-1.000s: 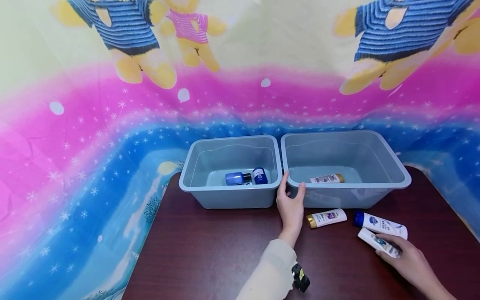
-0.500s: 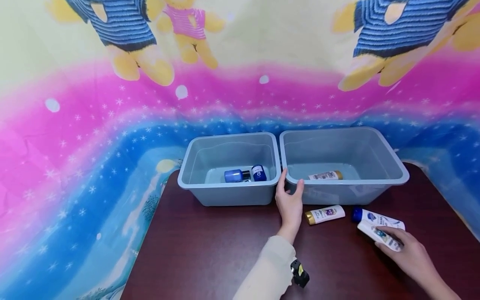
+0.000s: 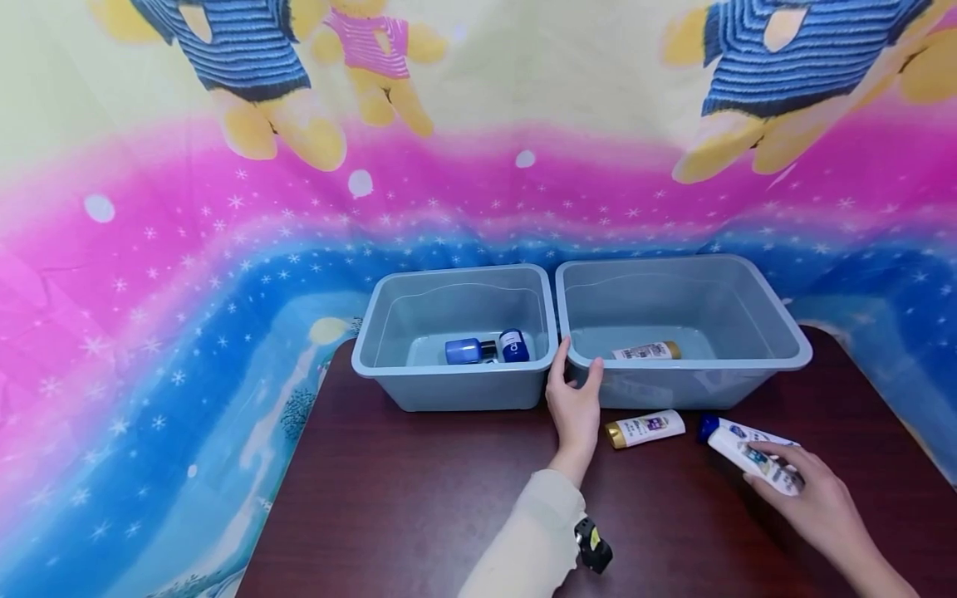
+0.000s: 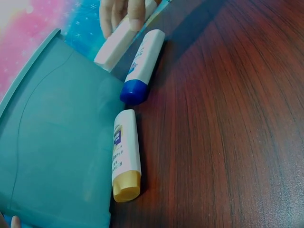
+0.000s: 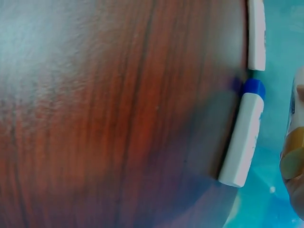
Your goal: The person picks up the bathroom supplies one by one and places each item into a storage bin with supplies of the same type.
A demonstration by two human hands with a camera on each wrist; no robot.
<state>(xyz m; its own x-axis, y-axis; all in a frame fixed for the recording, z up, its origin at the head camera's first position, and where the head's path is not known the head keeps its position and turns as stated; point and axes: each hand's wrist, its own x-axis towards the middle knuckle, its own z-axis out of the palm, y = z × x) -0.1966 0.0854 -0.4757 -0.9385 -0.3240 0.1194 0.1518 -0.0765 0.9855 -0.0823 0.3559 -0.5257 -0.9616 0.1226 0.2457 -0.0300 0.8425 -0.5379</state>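
Note:
My right hand [image 3: 807, 494] pinches a white bottle [image 3: 728, 448] with a dark label between thumb and fingers; its gold cap [image 5: 293, 152] shows at the edge of the right wrist view. The held bottle partly overlaps a white bottle with a blue cap [image 3: 708, 428] lying on the table. To the left lies another white bottle with a gold cap [image 3: 646, 428], in front of the right grey bin [image 3: 673, 386]. My left hand [image 3: 574, 415] touches that bin's front left corner, index finger and thumb spread and fairly straight along its rim.
The left grey bin [image 3: 463, 390] stands close beside the right one, with a blue bottle [image 3: 463, 351] and a dark blue container [image 3: 514, 345] inside. A white gold-capped tube [image 3: 645, 351] lies in the right bin. A printed cloth [image 3: 449, 191] hangs behind the dark table [image 3: 419, 498].
The right hand has raised the white bottle a little and brought it over the blue-capped bottle, now covering more of it. The left hand stays at the bin corner; the head view has shifted slightly.

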